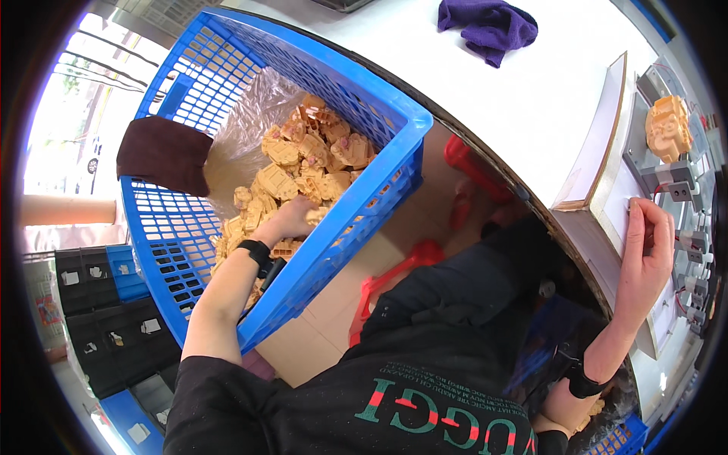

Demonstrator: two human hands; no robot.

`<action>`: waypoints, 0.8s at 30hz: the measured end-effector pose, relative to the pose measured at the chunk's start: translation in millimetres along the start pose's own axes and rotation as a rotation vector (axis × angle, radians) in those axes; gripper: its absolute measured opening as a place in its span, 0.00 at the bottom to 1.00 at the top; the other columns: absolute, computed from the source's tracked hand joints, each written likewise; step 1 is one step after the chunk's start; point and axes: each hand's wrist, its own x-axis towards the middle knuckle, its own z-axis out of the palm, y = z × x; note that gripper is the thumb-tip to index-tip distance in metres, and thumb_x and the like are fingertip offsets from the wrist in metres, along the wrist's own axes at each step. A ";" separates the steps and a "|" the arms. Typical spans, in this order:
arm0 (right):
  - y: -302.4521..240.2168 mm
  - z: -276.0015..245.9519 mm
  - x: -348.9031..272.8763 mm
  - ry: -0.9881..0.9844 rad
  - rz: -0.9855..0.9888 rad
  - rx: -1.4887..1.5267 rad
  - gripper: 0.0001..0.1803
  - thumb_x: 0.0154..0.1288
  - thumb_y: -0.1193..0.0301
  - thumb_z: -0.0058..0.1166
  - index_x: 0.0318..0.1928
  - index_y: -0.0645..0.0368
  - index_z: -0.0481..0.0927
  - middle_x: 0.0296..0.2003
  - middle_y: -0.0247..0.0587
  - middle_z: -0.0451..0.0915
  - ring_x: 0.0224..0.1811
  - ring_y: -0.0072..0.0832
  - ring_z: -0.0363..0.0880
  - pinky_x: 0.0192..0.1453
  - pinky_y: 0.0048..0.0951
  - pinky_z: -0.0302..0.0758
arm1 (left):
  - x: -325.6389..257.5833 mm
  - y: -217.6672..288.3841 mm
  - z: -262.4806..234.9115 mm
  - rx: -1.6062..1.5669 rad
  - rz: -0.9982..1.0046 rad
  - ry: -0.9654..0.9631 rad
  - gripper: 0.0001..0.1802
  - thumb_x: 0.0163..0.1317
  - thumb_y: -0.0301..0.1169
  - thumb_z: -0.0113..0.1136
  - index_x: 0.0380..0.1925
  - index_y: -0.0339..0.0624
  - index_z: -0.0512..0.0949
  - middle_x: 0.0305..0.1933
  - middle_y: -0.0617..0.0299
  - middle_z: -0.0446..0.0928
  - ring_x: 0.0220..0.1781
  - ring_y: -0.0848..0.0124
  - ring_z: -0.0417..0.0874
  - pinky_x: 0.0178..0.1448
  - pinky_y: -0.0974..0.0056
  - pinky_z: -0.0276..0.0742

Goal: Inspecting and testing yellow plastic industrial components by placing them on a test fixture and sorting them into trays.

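A white desk (523, 91) curves past a blue basket (356, 91) lined with clear plastic; black and blue bins (106, 296) stack beyond the basket's left side. One purple cloth (489, 26) lies on the desk, one brown cloth (163, 155) hangs on the basket rim. Inside the basket sit many tan moulded parts (303, 163), too many to count. The left hand (292, 216) reaches among them, fingers curled on one part. Right of the basket, the right hand (648, 243) rests on a grey fixture (675, 178), fingers together, beneath one tan part (667, 127).

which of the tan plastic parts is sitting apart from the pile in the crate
The lone tan part mounted on the grey fixture at the far right; every other one lies heaped in the blue crate.
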 end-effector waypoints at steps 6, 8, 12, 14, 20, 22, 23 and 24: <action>-7.1 1.2 1.3 0.041 -0.001 0.027 0.06 0.73 0.74 0.56 0.45 0.64 0.81 0.37 0.35 0.77 0.34 0.22 0.72 0.40 0.23 0.70 | -19.1 1.7 -96.2 -0.346 0.035 0.404 0.30 0.62 0.34 0.71 0.62 0.41 0.72 0.49 0.64 0.80 0.52 0.72 0.80 0.58 0.65 0.76; -10.2 0.0 -0.2 0.049 0.044 0.071 0.07 0.71 0.76 0.57 0.47 0.63 0.81 0.39 0.35 0.78 0.35 0.22 0.71 0.42 0.23 0.70 | -35.3 42.7 -128.8 -0.641 0.089 0.551 0.28 0.61 0.33 0.72 0.60 0.41 0.73 0.50 0.67 0.79 0.52 0.78 0.79 0.57 0.69 0.75; 9.4 -11.0 -14.1 0.306 -0.055 0.207 0.12 0.71 0.78 0.57 0.54 0.61 0.78 0.49 0.37 0.76 0.42 0.22 0.70 0.49 0.24 0.69 | -55.2 120.4 -168.4 -0.816 0.301 0.665 0.30 0.61 0.27 0.71 0.62 0.43 0.70 0.53 0.68 0.78 0.54 0.79 0.78 0.60 0.70 0.74; 22.2 -23.4 -24.8 0.422 0.008 0.188 0.13 0.71 0.78 0.57 0.54 0.60 0.78 0.50 0.37 0.76 0.43 0.22 0.70 0.50 0.25 0.70 | -61.9 177.7 -176.8 -0.889 0.494 0.640 0.27 0.60 0.21 0.69 0.58 0.47 0.72 0.51 0.69 0.78 0.52 0.81 0.77 0.57 0.73 0.74; 26.5 -38.6 -27.0 0.390 0.134 0.133 0.17 0.70 0.76 0.60 0.57 0.58 0.76 0.52 0.38 0.75 0.47 0.27 0.73 0.52 0.28 0.71 | -67.0 281.3 -190.1 -0.717 0.912 0.541 0.27 0.58 0.14 0.68 0.55 0.47 0.73 0.57 0.66 0.73 0.59 0.78 0.75 0.62 0.70 0.73; 19.2 -34.6 -24.7 0.441 0.112 0.131 0.20 0.67 0.76 0.62 0.58 0.58 0.76 0.50 0.39 0.74 0.47 0.28 0.73 0.51 0.30 0.72 | -61.3 313.0 -190.9 -0.693 1.030 0.488 0.26 0.60 0.15 0.68 0.55 0.47 0.73 0.59 0.65 0.73 0.61 0.76 0.74 0.65 0.69 0.72; 25.8 -29.6 -26.7 0.509 0.147 0.203 0.23 0.66 0.76 0.64 0.60 0.58 0.74 0.50 0.39 0.74 0.47 0.27 0.74 0.51 0.30 0.72 | -56.9 328.9 -190.8 -0.684 1.064 0.462 0.26 0.60 0.15 0.68 0.55 0.47 0.73 0.59 0.65 0.73 0.61 0.76 0.74 0.65 0.69 0.72; 25.4 -30.6 -26.6 0.530 0.202 0.281 0.25 0.66 0.75 0.64 0.61 0.57 0.73 0.50 0.40 0.74 0.47 0.27 0.74 0.52 0.30 0.73 | -54.7 343.3 -190.3 -0.671 1.079 0.463 0.25 0.60 0.16 0.68 0.55 0.47 0.73 0.59 0.64 0.73 0.61 0.76 0.74 0.65 0.69 0.73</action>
